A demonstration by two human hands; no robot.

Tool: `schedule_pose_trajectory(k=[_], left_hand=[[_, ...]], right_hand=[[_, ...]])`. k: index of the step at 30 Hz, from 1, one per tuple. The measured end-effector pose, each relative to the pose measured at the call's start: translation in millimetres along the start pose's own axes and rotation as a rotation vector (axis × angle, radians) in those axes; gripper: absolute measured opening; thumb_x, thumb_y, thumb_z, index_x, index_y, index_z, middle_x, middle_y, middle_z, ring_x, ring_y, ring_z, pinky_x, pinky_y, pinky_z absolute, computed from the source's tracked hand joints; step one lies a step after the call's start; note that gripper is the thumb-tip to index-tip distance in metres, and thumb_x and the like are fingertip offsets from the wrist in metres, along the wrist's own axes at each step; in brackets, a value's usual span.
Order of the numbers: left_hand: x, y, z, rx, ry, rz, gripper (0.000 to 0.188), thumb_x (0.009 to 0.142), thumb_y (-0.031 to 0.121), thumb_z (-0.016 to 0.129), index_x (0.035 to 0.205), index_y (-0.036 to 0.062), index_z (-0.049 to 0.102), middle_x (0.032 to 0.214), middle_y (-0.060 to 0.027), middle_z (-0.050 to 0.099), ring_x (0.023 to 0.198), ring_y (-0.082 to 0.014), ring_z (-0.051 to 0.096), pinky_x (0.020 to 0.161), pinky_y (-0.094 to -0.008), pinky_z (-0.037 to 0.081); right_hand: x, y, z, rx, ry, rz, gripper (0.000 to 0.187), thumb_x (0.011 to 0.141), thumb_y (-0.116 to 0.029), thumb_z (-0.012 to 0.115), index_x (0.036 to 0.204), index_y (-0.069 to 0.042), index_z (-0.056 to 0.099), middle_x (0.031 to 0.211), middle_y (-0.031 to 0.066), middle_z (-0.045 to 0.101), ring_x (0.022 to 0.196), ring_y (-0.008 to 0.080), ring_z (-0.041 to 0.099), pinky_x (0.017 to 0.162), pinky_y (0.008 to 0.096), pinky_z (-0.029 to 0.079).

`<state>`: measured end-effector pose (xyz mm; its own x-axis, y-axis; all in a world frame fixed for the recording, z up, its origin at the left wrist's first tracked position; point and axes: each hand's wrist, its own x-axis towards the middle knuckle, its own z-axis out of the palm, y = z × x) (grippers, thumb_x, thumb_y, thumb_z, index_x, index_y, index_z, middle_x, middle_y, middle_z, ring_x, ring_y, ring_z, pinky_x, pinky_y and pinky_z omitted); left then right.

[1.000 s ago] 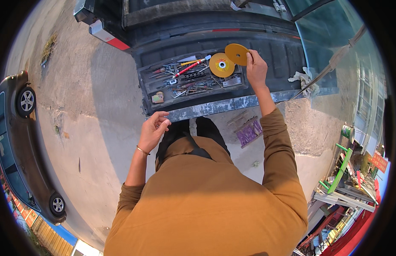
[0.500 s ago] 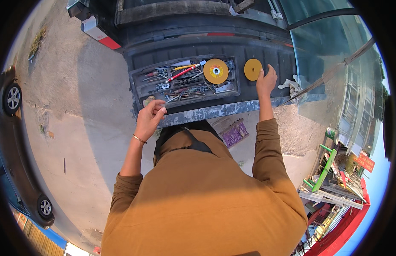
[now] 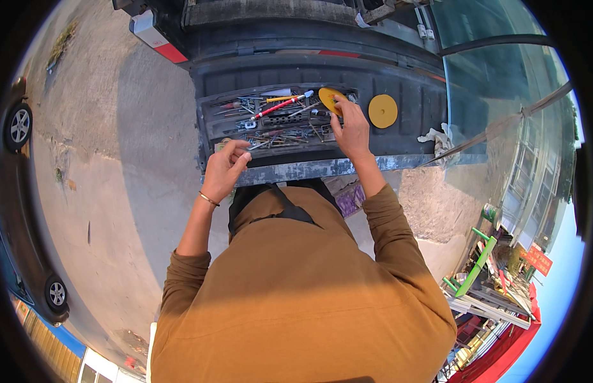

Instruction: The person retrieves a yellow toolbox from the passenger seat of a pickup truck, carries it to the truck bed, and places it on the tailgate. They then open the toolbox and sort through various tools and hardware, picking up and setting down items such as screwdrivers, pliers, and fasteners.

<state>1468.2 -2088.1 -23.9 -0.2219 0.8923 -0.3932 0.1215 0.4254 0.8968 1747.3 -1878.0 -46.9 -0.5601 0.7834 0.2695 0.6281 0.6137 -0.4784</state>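
Note:
A yellow grinding disc [image 3: 328, 99] with a printed label is tilted up over the right end of the tray. My right hand [image 3: 352, 131] is closed on its right side, and the fingers hide part of it. A second yellow disc [image 3: 382, 111] with a small centre hole lies flat on the dark tailgate, right of that hand. My left hand [image 3: 225, 167] hovers by the front left corner of the black tool tray [image 3: 203, 131]. Its fingers are loosely bent, with the thumb apart from them, and I see nothing held.
Loose screws and bits [image 3: 280, 138] and a red-handled tool [image 3: 271, 110] fill the tray. A crumpled white cloth [image 3: 437, 137] lies at the tailgate's right edge, beside a glass pane [image 3: 485, 83]. Something purple [image 3: 350, 199] sits on the ground below. A dark car [image 3: 18, 210] stands far left.
My right hand has moved left from the plain disc to the labelled one and gripped it; that disc is now tilted. The left hand has barely moved.

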Motion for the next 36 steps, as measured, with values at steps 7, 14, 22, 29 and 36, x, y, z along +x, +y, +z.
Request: schedule_pose_trajectory(k=[7, 14, 22, 29, 36], left_hand=[[19, 12, 17, 0.177, 0.135, 0.084, 0.02, 0.096, 0.009, 0.071, 0.115, 0.0008, 0.072, 0.094, -0.0099, 0.075, 0.076, -0.0169, 0.07, 0.071, -0.0311, 0.056], [96, 23, 48, 0.602, 0.262, 0.297, 0.017, 0.089, 0.013, 0.078, 0.104, 0.0061, 0.077, 0.093, -0.009, 0.071, 0.078, -0.0253, 0.069, 0.073, -0.0377, 0.055], [144, 35, 73, 0.888, 0.203, 0.207, 0.015, 0.086, 0.021, 0.081, 0.095, 0.0104, 0.077, 0.094, -0.0097, 0.068, 0.092, -0.0323, 0.07, 0.077, -0.046, 0.056], [148, 34, 75, 1.001, 0.114, 0.176, 0.013, 0.085, 0.021, 0.08, 0.092, 0.0104, 0.077, 0.096, -0.0106, 0.069, 0.094, -0.0338, 0.07, 0.078, -0.0472, 0.056], [133, 27, 58, 1.063, 0.202, 0.252, 0.011, 0.085, 0.016, 0.079, 0.094, 0.0102, 0.076, 0.096, -0.0104, 0.067, 0.093, -0.0327, 0.071, 0.078, -0.0457, 0.056]], right_hand=[[-7, 117, -52, 0.588, 0.458, 0.578, 0.019, 0.105, -0.013, 0.065, 0.11, 0.004, 0.071, 0.095, 0.007, 0.074, 0.082, 0.0129, 0.069, 0.076, 0.0317, 0.058], [-36, 204, -54, 0.091, 0.28, 0.763, 0.022, 0.099, -0.014, 0.07, 0.115, 0.001, 0.072, 0.111, 0.0145, 0.076, 0.096, 0.0265, 0.073, 0.086, 0.0379, 0.057], [-13, 113, -42, 0.181, 0.148, 0.494, 0.016, 0.097, -0.014, 0.07, 0.109, -0.005, 0.075, 0.109, 0.0115, 0.073, 0.101, 0.0289, 0.068, 0.087, 0.0421, 0.054], [17, 49, 9, 0.155, -0.087, 0.136, 0.014, 0.091, -0.009, 0.073, 0.104, -0.009, 0.076, 0.088, 0.0086, 0.066, 0.087, 0.0292, 0.066, 0.078, 0.0429, 0.054], [32, 46, 23, 0.0, -0.211, -0.035, 0.017, 0.088, -0.01, 0.076, 0.105, -0.01, 0.073, 0.094, 0.008, 0.064, 0.095, 0.0304, 0.066, 0.08, 0.0443, 0.055]])
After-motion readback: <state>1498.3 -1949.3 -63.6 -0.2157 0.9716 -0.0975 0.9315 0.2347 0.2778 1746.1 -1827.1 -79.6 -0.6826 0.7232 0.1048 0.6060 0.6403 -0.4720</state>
